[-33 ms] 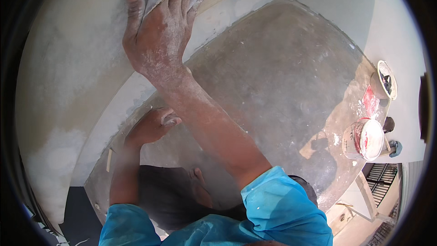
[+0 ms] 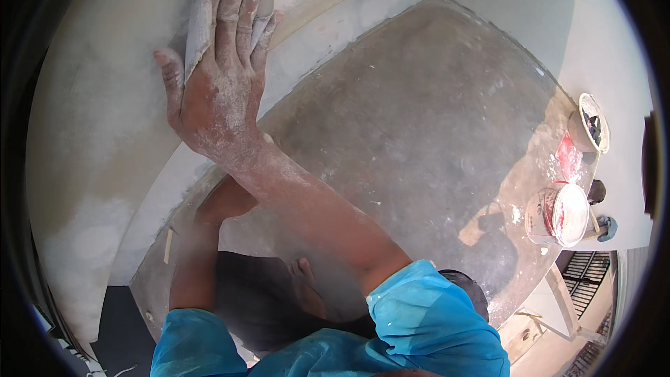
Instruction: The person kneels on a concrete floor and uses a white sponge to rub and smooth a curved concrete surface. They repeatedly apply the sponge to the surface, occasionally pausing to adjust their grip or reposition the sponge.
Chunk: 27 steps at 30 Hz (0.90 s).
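Observation:
My right hand (image 2: 223, 91), coated in white dust, presses a pale sheet of sandpaper (image 2: 199, 31) flat against the wall (image 2: 91, 112). Its fingers lie stretched over the sheet, the thumb sticks out to the left, and the sheet's edges curl up around the hand. Below it, my left hand (image 2: 229, 199) is mostly covered by my right forearm. Only its back and wrist show, close to the foot of the wall; its fingers are hidden. White patches and smooth pale areas cover the wall.
A bucket with a white-coated top (image 2: 571, 215) stands on the grey floor (image 2: 419, 112) at the right. Beyond it are a red patch (image 2: 569, 157) and a second bucket (image 2: 592, 126) with dark things inside. A thin pale strip (image 2: 168, 246) lies near the left wall.
My right hand has slid with the sandpaper down and to the left along the wall. My left hand has passed behind my right forearm, so its fingers no longer show.

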Each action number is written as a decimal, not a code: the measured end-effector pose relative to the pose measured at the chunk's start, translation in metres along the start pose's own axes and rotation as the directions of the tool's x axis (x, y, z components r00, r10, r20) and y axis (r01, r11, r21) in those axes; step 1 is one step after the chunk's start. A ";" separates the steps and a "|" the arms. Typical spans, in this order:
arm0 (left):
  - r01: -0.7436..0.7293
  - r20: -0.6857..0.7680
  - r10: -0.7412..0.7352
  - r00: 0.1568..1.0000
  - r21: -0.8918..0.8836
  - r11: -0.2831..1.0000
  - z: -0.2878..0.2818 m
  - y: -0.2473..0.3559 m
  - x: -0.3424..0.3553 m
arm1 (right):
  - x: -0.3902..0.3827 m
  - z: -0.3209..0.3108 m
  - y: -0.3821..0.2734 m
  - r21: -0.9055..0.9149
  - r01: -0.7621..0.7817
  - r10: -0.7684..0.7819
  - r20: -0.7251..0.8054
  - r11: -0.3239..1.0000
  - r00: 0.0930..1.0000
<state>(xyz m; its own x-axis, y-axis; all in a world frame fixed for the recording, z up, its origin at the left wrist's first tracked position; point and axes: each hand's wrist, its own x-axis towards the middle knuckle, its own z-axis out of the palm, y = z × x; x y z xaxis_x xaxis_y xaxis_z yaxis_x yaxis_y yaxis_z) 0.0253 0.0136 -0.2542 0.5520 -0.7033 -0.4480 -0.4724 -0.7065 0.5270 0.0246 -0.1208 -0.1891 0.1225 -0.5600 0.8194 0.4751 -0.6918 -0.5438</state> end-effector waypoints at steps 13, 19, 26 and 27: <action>-0.277 -0.167 0.278 0.946 0.026 0.960 0.004 -0.058 0.015 | -0.022 0.008 -0.027 -0.100 0.130 -0.118 0.117 0.987 0.986; -0.070 -0.120 0.063 0.991 -0.054 0.996 0.001 0.009 -0.005 | 0.066 -0.042 0.056 -0.120 -0.203 0.200 -0.041 0.972 0.979; -0.129 -0.161 0.158 0.974 0.177 0.976 -0.005 -0.046 0.006 | -0.030 0.015 -0.019 -0.044 0.002 0.007 0.186 0.999 0.983; -0.145 -0.208 0.192 0.959 0.222 0.964 -0.004 -0.038 0.009 | -0.015 0.000 0.005 -0.117 0.012 0.009 0.175 0.993 0.984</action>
<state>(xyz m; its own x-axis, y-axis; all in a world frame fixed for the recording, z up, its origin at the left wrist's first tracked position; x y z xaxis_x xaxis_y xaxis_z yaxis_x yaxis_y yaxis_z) 0.0507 0.0351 -0.2756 0.5821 -0.7934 -0.1781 -0.6877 -0.5972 0.4129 0.0249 -0.1153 -0.2041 0.2774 -0.4774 0.8338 0.3717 -0.7469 -0.5513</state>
